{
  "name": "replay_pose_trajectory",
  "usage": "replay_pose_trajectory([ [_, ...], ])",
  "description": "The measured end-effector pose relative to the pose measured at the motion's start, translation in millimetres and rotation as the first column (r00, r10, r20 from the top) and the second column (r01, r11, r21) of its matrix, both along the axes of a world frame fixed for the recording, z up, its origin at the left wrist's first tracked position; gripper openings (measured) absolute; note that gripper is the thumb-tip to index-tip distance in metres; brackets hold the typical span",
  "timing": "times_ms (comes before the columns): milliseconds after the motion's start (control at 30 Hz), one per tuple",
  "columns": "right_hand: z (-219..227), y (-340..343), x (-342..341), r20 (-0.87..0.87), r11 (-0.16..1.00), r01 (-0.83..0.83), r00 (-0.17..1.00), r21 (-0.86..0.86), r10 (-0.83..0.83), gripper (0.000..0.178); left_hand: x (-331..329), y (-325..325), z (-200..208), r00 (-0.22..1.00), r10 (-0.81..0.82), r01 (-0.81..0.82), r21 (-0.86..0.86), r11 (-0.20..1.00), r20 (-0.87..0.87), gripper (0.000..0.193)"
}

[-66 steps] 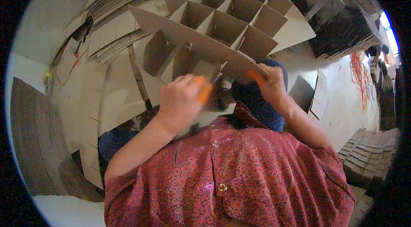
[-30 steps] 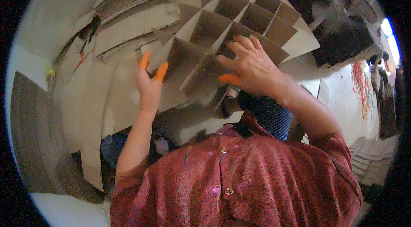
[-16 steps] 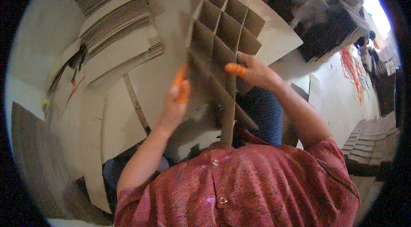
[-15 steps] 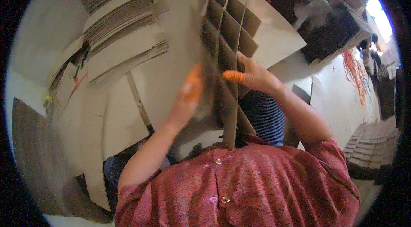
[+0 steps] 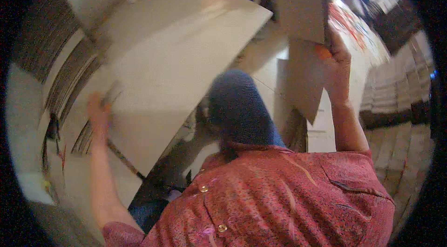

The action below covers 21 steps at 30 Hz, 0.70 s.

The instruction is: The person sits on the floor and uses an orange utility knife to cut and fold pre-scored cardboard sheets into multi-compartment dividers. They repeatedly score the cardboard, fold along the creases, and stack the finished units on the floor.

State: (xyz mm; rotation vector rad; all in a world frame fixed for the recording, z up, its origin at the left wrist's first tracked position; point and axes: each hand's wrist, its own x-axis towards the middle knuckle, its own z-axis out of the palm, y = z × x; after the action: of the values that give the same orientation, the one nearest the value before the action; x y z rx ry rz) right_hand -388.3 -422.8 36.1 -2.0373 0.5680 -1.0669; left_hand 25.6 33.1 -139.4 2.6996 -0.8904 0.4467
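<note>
Count: two hands, one bench, one brown cardboard piece in hand, at least two stacks of cardboard sheets on the left, one bundle of red strips at upper right.

The cardboard piece (image 5: 298, 9) is at the right, clear of the bench (image 5: 158, 51) and beyond the knee (image 5: 240, 102); at least two panels of it show, the lower one ending in a pointed corner. The bench's pale top is open across its middle; its right edge runs diagonally from a corner at upper centre down toward the lap. The stacks of cardboard sheets (image 5: 74, 74) border it on the left. The red strips (image 5: 347, 25) lie just behind the right hand.

The right hand (image 5: 339, 56) has its fingers closed on the cardboard piece's right edge, an orange cover visible on one. The left hand (image 5: 98, 112) is blurred, near the stacks; finger opening and contact cannot be determined.
</note>
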Motion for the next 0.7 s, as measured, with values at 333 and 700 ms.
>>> replay_pose_trajectory([
  [333, -251, -97, -206, -0.862, 0.853, 0.406, 0.242, -0.327, -0.445, 0.063, 37, 16, 43, 0.986, 0.051, -0.039, 0.073, 0.997, -0.159, 0.031],
  [700, -251, -45, -87, -0.487, 0.985, 0.128, 0.858, -0.113, -0.167, 0.024, -40, 5, 70, 0.945, 0.006, 0.108, -0.331, 0.938, 0.326, 0.029],
])
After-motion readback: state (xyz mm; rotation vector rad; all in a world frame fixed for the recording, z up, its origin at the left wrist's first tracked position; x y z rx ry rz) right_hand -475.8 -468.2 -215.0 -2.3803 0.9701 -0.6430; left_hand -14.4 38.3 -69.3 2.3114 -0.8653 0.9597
